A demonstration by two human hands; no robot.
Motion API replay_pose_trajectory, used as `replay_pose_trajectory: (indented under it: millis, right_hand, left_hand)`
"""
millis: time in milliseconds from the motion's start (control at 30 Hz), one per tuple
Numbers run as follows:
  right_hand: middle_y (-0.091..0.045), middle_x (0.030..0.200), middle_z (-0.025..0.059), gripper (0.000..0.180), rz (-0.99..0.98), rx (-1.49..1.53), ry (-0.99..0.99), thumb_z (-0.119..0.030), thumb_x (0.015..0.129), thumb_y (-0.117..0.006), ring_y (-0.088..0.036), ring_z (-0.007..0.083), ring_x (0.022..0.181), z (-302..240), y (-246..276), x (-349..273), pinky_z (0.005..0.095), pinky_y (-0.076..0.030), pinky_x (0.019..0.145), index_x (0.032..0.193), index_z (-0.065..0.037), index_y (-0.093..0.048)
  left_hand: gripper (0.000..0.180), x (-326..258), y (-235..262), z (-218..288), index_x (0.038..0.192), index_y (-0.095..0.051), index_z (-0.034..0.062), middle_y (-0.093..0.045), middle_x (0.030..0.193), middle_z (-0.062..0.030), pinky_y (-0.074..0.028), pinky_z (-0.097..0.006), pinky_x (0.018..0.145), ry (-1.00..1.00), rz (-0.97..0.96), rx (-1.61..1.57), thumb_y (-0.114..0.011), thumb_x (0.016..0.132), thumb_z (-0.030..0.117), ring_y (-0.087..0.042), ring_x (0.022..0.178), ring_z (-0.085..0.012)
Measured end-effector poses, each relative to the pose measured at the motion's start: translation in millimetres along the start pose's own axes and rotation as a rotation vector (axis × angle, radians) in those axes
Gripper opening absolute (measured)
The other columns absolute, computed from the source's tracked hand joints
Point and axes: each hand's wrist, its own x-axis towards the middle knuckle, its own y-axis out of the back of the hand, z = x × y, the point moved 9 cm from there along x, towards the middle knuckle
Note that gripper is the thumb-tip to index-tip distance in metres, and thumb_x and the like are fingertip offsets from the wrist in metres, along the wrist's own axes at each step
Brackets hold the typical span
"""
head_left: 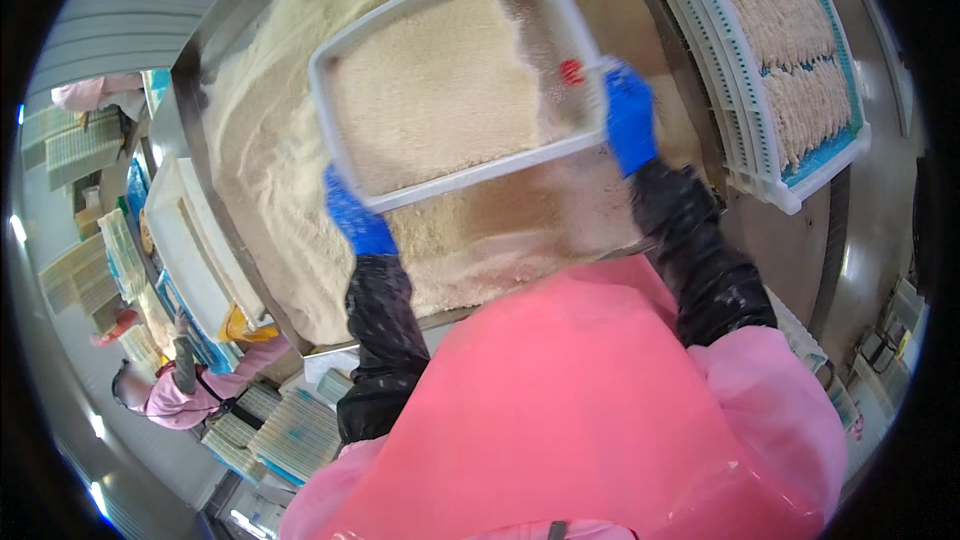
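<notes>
Both hands, in blue gloves, hold a white-rimmed rectangular tray over a metal basin. My left hand is closed on its near left corner, and my right hand grips the right end. The tray is slightly tilted and smeared by motion. Pale crumbs cover most of its bottom, leaving a bare strip at the right with a red mark. Whether the bottom is mesh or solid, I cannot tell. More loose crumbs are heaped along the basin's left side and below the tray.
Right of the basin stand stacked white trays, the top one holding rows of crumb-coated strips on blue. White containers adjoin the basin's left edge. A co-worker in pink is at the lower left, beside crate-like trays.
</notes>
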Motion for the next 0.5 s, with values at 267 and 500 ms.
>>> replay_pose_trajectory:
  millis: [267,500]
  right_hand:
    - [-0.066,0.095,0.0115,0.023,0.031,-0.277,0.178,-0.018,0.097,-0.05,-0.06,0.0192,0.089,-39,-38,-23,0.0329,-0.049,0.081,0.102,0.001,-0.063]
    - [-0.066,0.095,0.0076,0.026,0.031,0.067,-0.281,-0.02,0.098,-0.05,-0.059,0.0149,0.086,-8,31,13,0.0297,-0.049,0.078,0.102,0.001,-0.065]
  left_hand:
    - [0.038,22,14,-4,0.121,-0.055,0.0029,-0.062,0.115,-0.0072,-0.046,-0.036,0.092,0.113,-0.069,-0.07,-0.049,0.097,0.032,-0.058,0.103,-0.0209]
    - [0.046,-50,-35,-12,0.134,-0.046,0.0001,-0.053,0.13,-0.0118,-0.038,-0.036,0.104,-0.155,-0.083,0.291,-0.044,0.1,0.031,-0.051,0.118,-0.0214]
